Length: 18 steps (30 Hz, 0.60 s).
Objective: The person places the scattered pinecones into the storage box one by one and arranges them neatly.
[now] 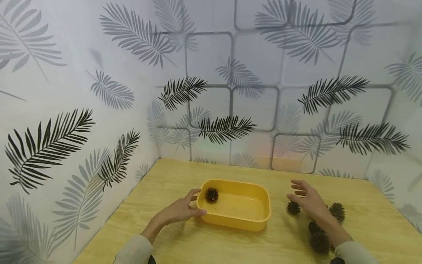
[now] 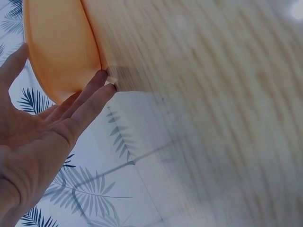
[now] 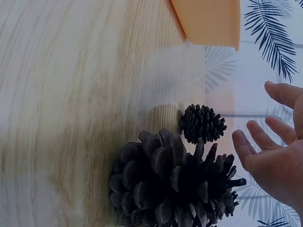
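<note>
A yellow plastic tub (image 1: 235, 220) sits on the table with one pine cone (image 1: 211, 195) inside, towards its left end. My left hand (image 1: 182, 211) holds that end, thumb by the front rim and fingers round the outer wall. In the left wrist view, its fingertips touch the tub (image 2: 61, 42) low on the wall. To the right of the tub, my right hand (image 1: 310, 201) hovers with loosely bent fingers and nothing in them. Just below its fingertips lies a small pine cone (image 1: 293, 208). The right wrist view shows a gap between that cone (image 3: 202, 124) and the hand (image 3: 279, 146).
Several more pine cones, among them a larger one (image 1: 319, 242) and another (image 1: 337, 212), lie under and beside my right forearm. The wood-grain table (image 1: 178, 170) meets a leaf-patterned wall (image 1: 211, 143) at the back and another at the left.
</note>
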Each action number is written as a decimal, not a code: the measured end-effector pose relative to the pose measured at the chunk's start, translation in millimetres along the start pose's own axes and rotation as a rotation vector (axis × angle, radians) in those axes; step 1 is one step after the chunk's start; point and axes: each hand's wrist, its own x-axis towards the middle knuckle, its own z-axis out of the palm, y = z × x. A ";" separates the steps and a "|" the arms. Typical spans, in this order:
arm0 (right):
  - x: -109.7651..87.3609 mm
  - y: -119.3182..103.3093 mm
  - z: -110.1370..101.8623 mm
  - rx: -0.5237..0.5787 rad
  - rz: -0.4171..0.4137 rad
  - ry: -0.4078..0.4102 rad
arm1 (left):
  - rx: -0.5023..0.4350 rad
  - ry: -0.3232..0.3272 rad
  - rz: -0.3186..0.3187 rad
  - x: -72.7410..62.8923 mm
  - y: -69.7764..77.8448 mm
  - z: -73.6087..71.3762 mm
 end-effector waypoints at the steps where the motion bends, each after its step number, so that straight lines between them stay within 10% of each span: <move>1: 0.4 0.9 -0.5 -0.002 0.001 -0.003 | 0.004 0.001 0.000 0.4 0.2 -0.2; 18: -0.9 9.0 -6.7 -0.016 0.057 -0.021 | 0.015 0.008 -0.009 -1.3 2.6 1.0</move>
